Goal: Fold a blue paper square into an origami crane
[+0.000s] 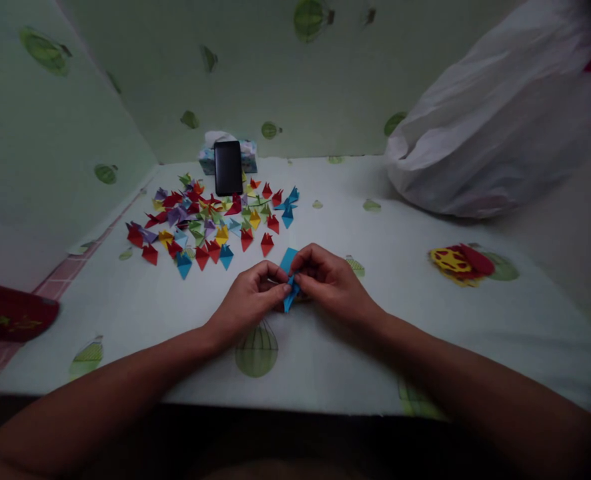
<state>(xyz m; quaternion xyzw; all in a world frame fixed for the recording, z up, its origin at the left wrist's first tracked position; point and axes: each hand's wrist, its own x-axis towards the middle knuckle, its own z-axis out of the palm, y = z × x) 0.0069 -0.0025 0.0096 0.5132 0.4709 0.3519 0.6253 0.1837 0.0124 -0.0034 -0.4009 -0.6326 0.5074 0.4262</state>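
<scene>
Between my two hands is a small piece of folded blue origami paper (289, 301), narrow and pointed at its lower end. My left hand (255, 288) pinches it from the left with thumb and fingertips. From the right, my right hand (325, 275) grips its upper part, thumb and index finger pressed together. A flat blue paper piece (289, 259) shows just behind the fingertips; whether it joins the folded part I cannot tell. Beyond my left hand lies a spread of folded paper cranes (201, 256) in red, blue, yellow, green and purple.
A dark phone (228, 168) leans on a tissue box (249, 156) at the back. A large white plastic bag (455, 140) fills the back right. A red and yellow item (460, 262) lies at right, a dark red object (15, 312) at the left edge.
</scene>
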